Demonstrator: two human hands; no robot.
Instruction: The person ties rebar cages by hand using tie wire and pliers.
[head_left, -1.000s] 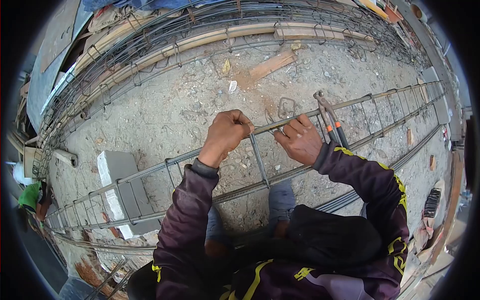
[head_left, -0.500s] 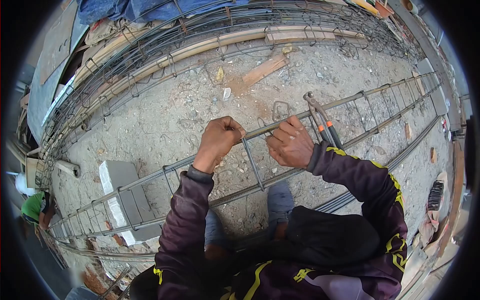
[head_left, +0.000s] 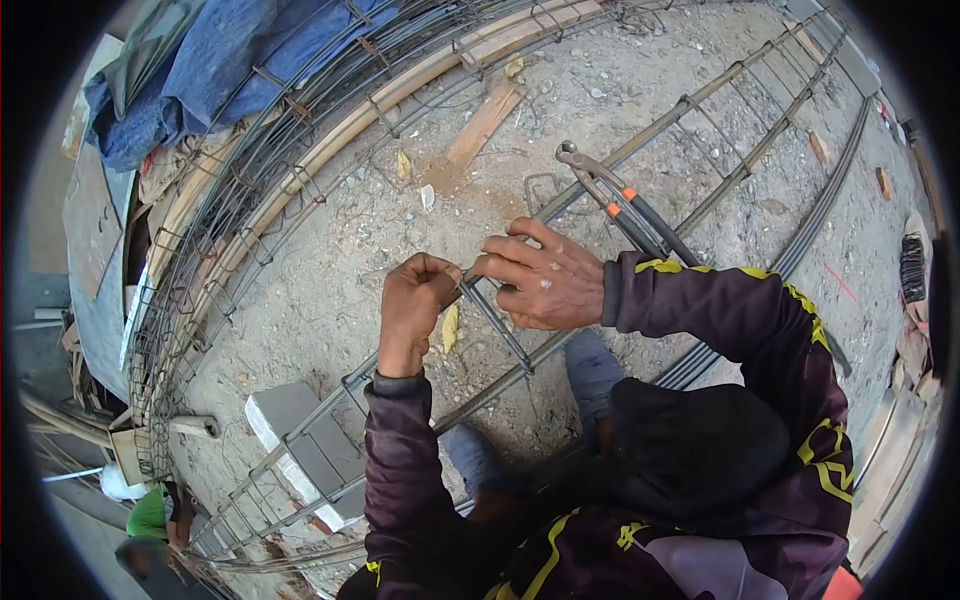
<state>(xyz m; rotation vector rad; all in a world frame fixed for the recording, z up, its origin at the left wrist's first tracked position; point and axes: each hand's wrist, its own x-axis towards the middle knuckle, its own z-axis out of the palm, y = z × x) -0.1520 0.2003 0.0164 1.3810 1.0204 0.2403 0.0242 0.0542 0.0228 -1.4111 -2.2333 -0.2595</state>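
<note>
A long rebar cage (head_left: 690,100) runs diagonally under my hands, with thin stirrups (head_left: 500,325) linking its bars. My left hand (head_left: 412,305) is closed in a pinch at the corner where one stirrup meets the upper bar; whatever is between its fingertips is too small to make out. My right hand (head_left: 545,275) reaches over the same corner from the right, fingers curled and close to my left fingertips. What its fingers hold is hidden. Pincers (head_left: 625,200) with black handles and orange bands rest across the cage, just beyond my right hand.
A concrete block (head_left: 305,440) lies beneath the cage at left. More rebar cages and timber (head_left: 360,105) curve along the far side near a blue tarp (head_left: 220,70). A person in green (head_left: 150,515) is at the lower left. Loose bars (head_left: 800,235) lie at right.
My view has turned, so the cage appears steeper. My right hand has moved left along the bar, close to my left hand, and its fingers have spread somewhat. My left hand keeps its pinch.
</note>
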